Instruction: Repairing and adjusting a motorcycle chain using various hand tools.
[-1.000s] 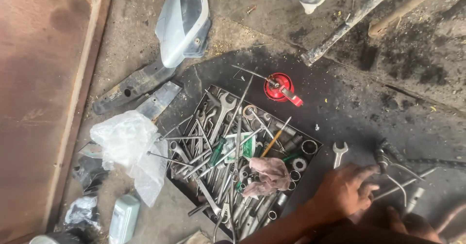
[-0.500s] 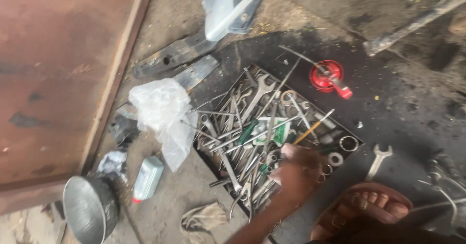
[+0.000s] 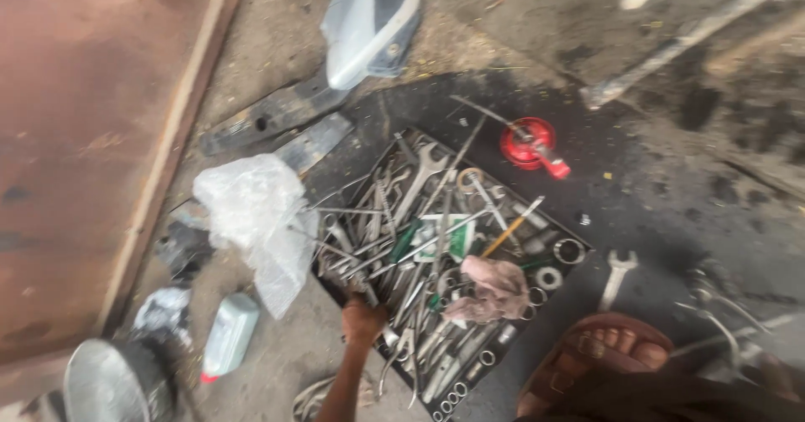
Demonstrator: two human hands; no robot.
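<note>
My left hand [image 3: 362, 317] reaches up from the bottom edge to the near-left rim of a shallow black tool tray [image 3: 579, 239]. Its fingers curl over that rim beside the wrenches; the picture is blurred there. The tray is packed with several wrenches [image 3: 419, 170], sockets, a yellow-handled screwdriver [image 3: 511, 229] and a pink rag [image 3: 495, 288]. My right hand is out of view. A foot in a brown sandal [image 3: 608, 355] rests on the ground to the right of the tray.
A red round can [image 3: 528, 145] and a loose wrench [image 3: 616, 275] lie right of the tray. A crumpled clear plastic bag [image 3: 256, 208], a small white bottle [image 3: 228, 334] and a metal funnel [image 3: 105, 384] sit left. A grey plastic panel [image 3: 369, 19] lies behind. A rusty door [image 3: 75, 137] stands left.
My hand has moved from loose tools at the right, across the tray, to its near-left rim. The view has swung left, bringing the funnel and bottle into sight.
</note>
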